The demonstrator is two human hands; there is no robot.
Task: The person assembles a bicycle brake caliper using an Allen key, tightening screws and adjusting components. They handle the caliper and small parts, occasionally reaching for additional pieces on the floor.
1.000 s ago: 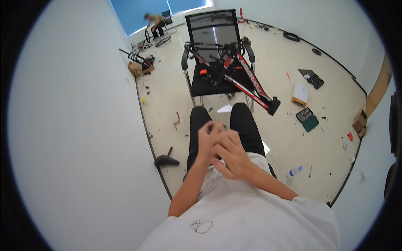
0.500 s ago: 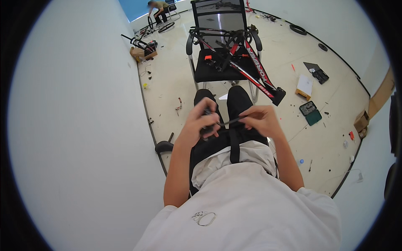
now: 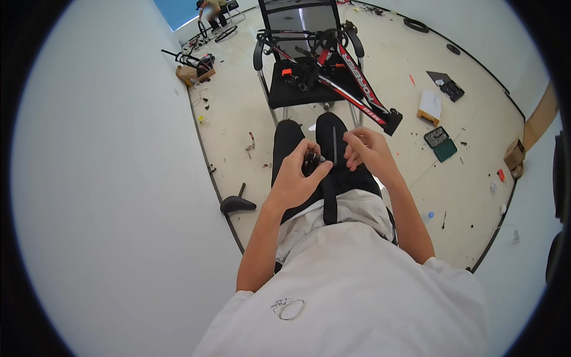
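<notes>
My left hand (image 3: 299,179) is closed around a small dark metal part (image 3: 310,162) with a short silvery threaded end sticking out toward the right. The fingers cover most of it, so its exact kind does not show. My right hand (image 3: 370,156) hovers over my right thigh with the fingers loosely curled and apart, and nothing shows in them. A slim grey rod that looks like a hex key (image 3: 334,143) lies lengthwise on the black trouser leg, just left of the right fingertips. Whether they touch it I cannot tell.
In front of my knees stands a black office chair (image 3: 276,95) bearing a red and black bicycle frame (image 3: 363,83). A bicycle saddle (image 3: 238,204) lies on the floor at left. A green tool case (image 3: 443,149) and a white box (image 3: 429,107) are at right. Another person (image 3: 213,15) sits far left.
The grey rod has gone from between my hands to my right thigh. My right hand has let go of it and risen slightly; my left hand still grips the dark part.
</notes>
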